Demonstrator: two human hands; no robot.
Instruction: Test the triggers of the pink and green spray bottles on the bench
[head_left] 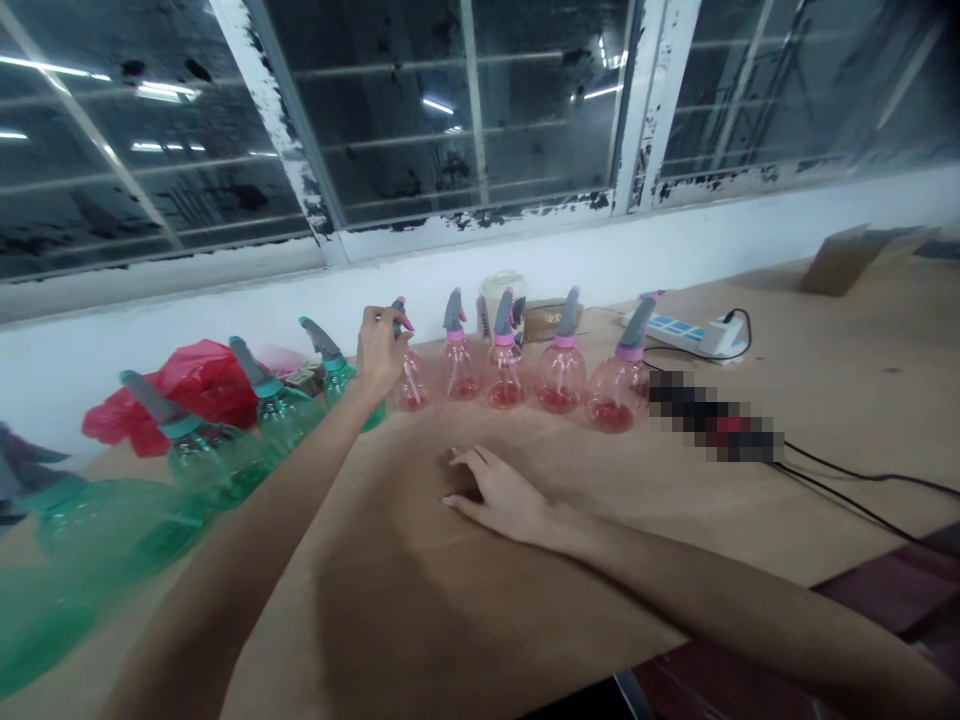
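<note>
My left hand (381, 350) reaches forward, its fingers closed round the grey and pink spray head of a pink spray bottle (414, 385). That bottle stands upright at the left end of a curved row of several clear pink spray bottles, among them one (560, 378) with a little red liquid. My right hand (504, 492) hovers low over or rests on the table in front of the row, thumb and fingers apart and holding nothing. Left of my left arm stand several green spray bottles (217, 462) with grey heads and green collars, partly covered by that arm.
A crumpled red plastic bag (202, 385) lies behind the green bottles. At the back are a white container (501, 295), a small brown box (553, 320) and a white power strip (694, 335). Black cables cross the wooden table (847, 400) on the right, near a cardboard piece (847, 260).
</note>
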